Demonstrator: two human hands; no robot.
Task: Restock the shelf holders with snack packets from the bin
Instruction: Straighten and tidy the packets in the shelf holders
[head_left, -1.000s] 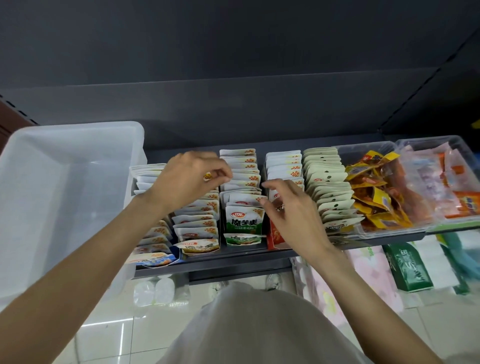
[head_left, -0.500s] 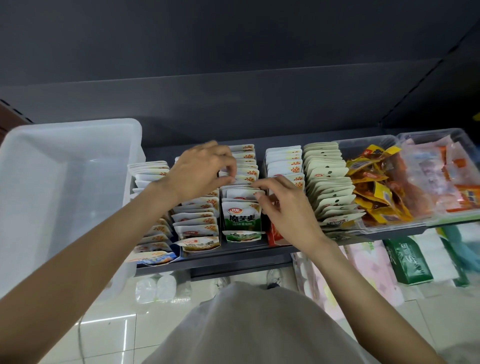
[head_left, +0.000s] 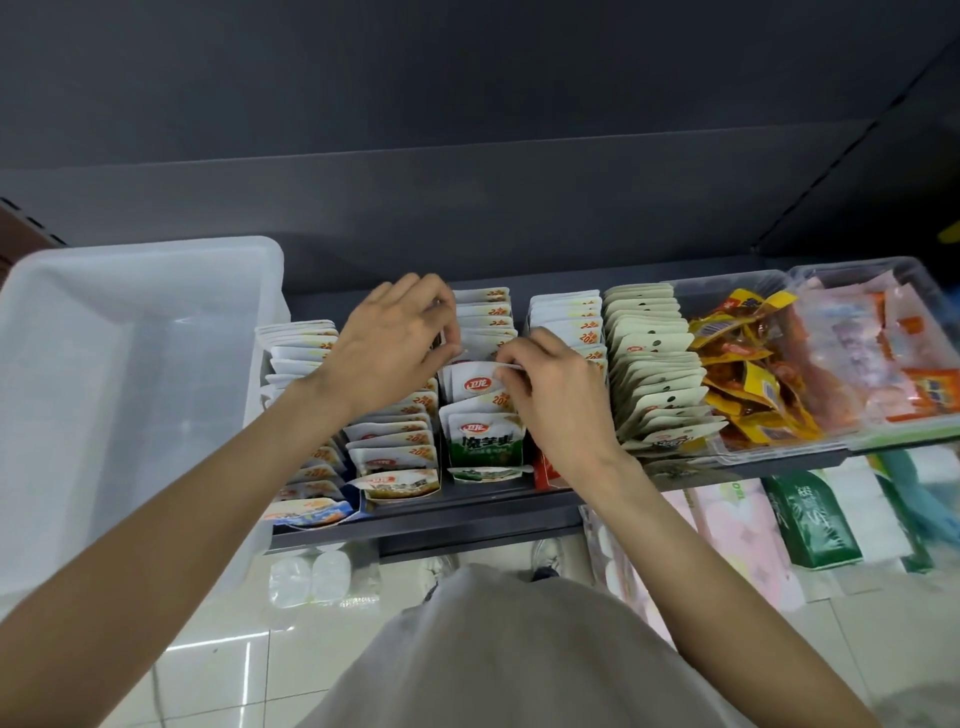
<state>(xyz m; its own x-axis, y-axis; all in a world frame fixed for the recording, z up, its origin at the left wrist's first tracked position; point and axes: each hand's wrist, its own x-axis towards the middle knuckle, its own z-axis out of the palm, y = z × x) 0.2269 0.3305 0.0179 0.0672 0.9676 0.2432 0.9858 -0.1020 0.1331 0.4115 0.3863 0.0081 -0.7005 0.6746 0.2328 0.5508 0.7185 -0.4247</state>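
I am watching my right hand (head_left: 558, 400) curling over the middle row of snack packets (head_left: 483, 410) on the shelf (head_left: 415, 519), its thumb and forefinger pinching the top edge of one white packet. Just beyond, my left hand (head_left: 392, 343) is bending its fingers into the same row, gripping packets there. The translucent bin (head_left: 130, 364) is sitting left of the holders.

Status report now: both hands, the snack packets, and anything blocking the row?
Left hand and right hand both pinching white foil snack packets in middle cardboard shelf holder. Translucent plastic bin at left. Nothing blocking.
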